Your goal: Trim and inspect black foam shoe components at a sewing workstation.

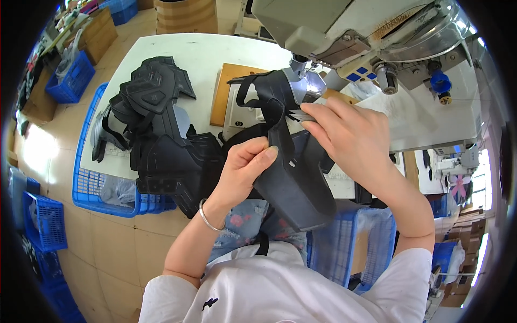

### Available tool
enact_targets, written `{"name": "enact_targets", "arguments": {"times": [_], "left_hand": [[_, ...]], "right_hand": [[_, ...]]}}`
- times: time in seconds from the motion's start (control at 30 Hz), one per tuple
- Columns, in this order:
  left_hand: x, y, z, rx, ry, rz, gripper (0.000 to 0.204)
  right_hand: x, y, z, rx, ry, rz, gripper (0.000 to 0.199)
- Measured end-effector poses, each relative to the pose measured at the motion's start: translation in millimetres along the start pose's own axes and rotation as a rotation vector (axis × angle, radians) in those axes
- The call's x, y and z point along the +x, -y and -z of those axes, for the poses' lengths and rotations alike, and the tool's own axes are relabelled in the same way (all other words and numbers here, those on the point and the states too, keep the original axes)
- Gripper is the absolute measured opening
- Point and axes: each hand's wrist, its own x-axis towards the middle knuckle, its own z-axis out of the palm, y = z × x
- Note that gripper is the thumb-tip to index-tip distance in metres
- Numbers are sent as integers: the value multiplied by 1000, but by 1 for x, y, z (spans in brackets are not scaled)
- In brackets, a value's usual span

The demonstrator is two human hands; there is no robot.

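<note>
I see the left hand [245,167] at centre frame, silver bangle [209,216] on the wrist, fingers curled around the edge of a black padded piece [293,185]. That piece hangs off the bench [204,59] edge over the lap and runs up toward 12 o'clock, under the sewing machine [366,32] head. Right hand [350,134] at 2 o'clock from the left, fingertips pinching the piece's strap beside the presser foot [301,81]. At 9 o'clock, a stack of black moulded parts [161,124] sits over a blue basket [89,183]. Wooden board [229,91] lies under the work at 11 o'clock.
</note>
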Motion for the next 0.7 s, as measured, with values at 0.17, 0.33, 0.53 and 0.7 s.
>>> {"name": "enact_targets", "arguments": {"times": [0.17,0.33,0.53,0.7], "left_hand": [[3,-2,-4,139,4,-32,32],[0,-7,-8,338,6,-100,32],[-12,1,18,-26,-4,44,26],[-9,-4,5,9,-39,32,27]], "right_hand": [[4,3,-1,-68,81,-1,18],[4,5,-9,-118,57,59,14],[1,-3,3,-11,-4,8,16],[6,0,-2,12,-8,-44,21]]}}
